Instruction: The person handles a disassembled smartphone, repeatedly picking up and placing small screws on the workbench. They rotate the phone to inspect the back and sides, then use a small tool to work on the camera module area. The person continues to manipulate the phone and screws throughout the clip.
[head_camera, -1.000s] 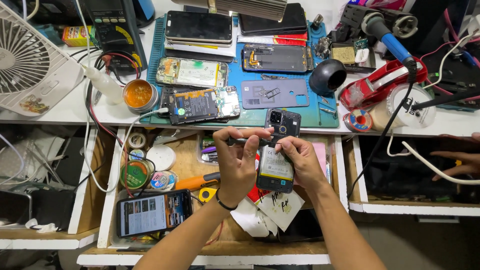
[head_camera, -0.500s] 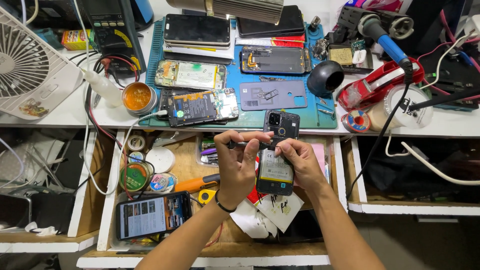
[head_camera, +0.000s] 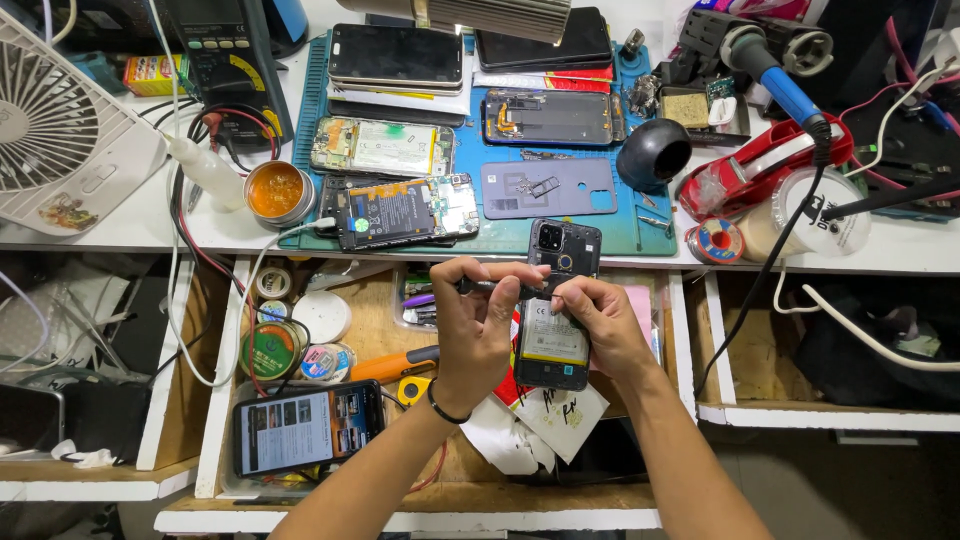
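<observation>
A white bench (head_camera: 120, 235) runs across the top of the view, crowded with repair gear. A blue mat (head_camera: 640, 235) on it carries several phones, some opened with their insides bare, and a grey back cover (head_camera: 548, 188). To the left stand a white fan (head_camera: 60, 130), a multimeter (head_camera: 225, 60) and a round tin (head_camera: 275, 190) of amber paste. To the right lie a red tape dispenser (head_camera: 765, 170), a solder spool (head_camera: 714, 241) and a blue-handled tool (head_camera: 785, 85). Below the bench a wooden drawer (head_camera: 370, 320) stands pulled out, holding tape rolls, an orange-handled tool (head_camera: 395, 365) and a lit phone (head_camera: 305, 427).

Over the drawer, just in front of the bench edge, the opened phone (head_camera: 553, 300) is held with its back up and battery showing. Its long axis runs away from the person, camera end pointing toward the bench, tilted slightly right.

The right hand (head_camera: 600, 325) grasps the phone's right side. The left hand (head_camera: 478, 330) is clenched around a dark screwdriver (head_camera: 490, 288), which lies crosswise with its tip at the phone's upper part.
</observation>
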